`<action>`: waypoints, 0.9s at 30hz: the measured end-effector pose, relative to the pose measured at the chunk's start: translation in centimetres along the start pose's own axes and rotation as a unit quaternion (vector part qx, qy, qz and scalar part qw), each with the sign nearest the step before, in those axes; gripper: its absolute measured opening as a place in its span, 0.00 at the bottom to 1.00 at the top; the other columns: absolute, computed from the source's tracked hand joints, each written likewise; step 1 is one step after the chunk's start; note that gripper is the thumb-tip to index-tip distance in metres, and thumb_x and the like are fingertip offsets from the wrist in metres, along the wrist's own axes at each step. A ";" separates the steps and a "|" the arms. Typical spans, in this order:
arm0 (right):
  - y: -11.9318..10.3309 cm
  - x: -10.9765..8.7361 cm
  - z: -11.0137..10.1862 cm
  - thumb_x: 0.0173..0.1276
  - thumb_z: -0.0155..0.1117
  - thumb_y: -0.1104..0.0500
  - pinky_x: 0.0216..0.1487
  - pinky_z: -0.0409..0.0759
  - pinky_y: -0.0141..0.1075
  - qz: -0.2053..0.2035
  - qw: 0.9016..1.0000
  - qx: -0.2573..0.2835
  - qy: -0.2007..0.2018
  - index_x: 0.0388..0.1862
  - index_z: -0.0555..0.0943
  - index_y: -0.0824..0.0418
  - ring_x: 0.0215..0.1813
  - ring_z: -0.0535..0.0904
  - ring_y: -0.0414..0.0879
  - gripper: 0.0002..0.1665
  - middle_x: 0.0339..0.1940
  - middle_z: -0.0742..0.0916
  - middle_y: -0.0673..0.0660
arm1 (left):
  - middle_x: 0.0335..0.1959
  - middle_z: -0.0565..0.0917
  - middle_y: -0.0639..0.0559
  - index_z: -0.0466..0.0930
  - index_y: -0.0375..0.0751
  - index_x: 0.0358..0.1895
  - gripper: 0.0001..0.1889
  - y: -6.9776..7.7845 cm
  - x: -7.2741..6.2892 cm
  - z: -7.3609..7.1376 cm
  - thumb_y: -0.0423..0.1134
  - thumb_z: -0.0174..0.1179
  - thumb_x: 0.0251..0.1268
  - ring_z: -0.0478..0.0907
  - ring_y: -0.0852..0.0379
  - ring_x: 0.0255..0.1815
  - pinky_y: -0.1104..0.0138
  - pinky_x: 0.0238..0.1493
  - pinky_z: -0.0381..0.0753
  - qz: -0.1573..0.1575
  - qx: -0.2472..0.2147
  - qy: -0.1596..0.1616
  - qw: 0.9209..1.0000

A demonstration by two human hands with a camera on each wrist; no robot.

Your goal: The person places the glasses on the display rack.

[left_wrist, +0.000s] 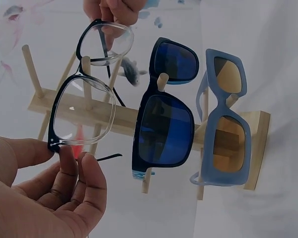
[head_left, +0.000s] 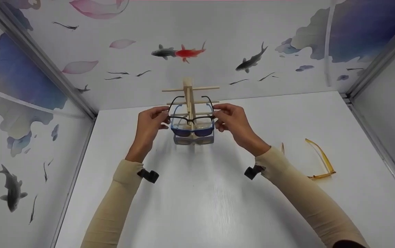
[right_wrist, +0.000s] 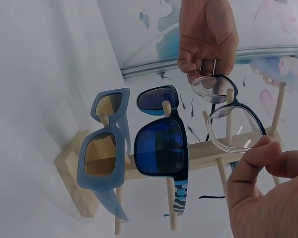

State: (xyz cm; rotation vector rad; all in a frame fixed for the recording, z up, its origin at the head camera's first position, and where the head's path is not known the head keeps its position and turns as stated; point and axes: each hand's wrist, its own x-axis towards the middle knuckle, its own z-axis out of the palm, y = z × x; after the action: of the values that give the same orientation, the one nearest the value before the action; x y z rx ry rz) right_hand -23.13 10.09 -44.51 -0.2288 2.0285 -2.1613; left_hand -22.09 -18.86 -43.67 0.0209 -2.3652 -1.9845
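My left hand (head_left: 148, 128) and right hand (head_left: 236, 124) pinch opposite sides of a pair of eyeglasses (head_left: 191, 120) near the hinges. These have a black upper frame and clear lower rims. In both wrist views a peg stands by the nose bridge; whether it bears the glasses I cannot tell. Their temples point back past the wooden display stand (head_left: 187, 82). Below them on the stand hang dark sunglasses (left_wrist: 166, 131) with blue lenses. Lowest are grey-blue sunglasses (right_wrist: 99, 183) with brownish lenses, over the stand's base (left_wrist: 258, 144).
Yellow-framed glasses (head_left: 323, 175) lie on the white table (head_left: 197, 206) at the right, partly hidden by my right sleeve (head_left: 297, 182). Bare upper pegs (head_left: 206, 88) stick out sideways from the stand. Printed walls with fish (head_left: 251, 60) enclose the table behind and at the sides.
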 end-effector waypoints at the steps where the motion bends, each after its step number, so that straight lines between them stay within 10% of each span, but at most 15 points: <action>1: 0.0 0.0 0.0 0.85 0.62 0.64 0.32 0.83 0.29 -0.001 1.000 -0.002 0.000 0.69 0.80 0.71 0.31 0.81 0.42 0.20 0.47 0.89 0.63 | 0.48 0.88 0.37 0.86 0.32 0.65 0.16 0.0 0.0 0.0 0.35 0.60 0.85 0.86 0.48 0.46 0.65 0.45 0.91 0.000 0.001 0.002 1.000; 27: 1.1 -3.0 -4.9 0.88 0.59 0.60 0.34 0.84 0.30 -0.023 0.996 -0.081 0.029 0.68 0.82 0.66 0.34 0.83 0.46 0.18 0.48 0.87 0.61 | 0.48 0.89 0.36 0.86 0.33 0.63 0.15 -2.5 -4.0 -0.8 0.37 0.57 0.88 0.87 0.47 0.46 0.67 0.43 0.90 0.010 0.056 0.032 0.998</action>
State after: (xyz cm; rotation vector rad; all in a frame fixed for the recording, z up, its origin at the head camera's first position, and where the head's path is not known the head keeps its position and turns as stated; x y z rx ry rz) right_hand -21.27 15.43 -45.95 -0.2388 2.2551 -2.0517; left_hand -18.12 -19.91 -46.15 0.0632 -2.4227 -1.8117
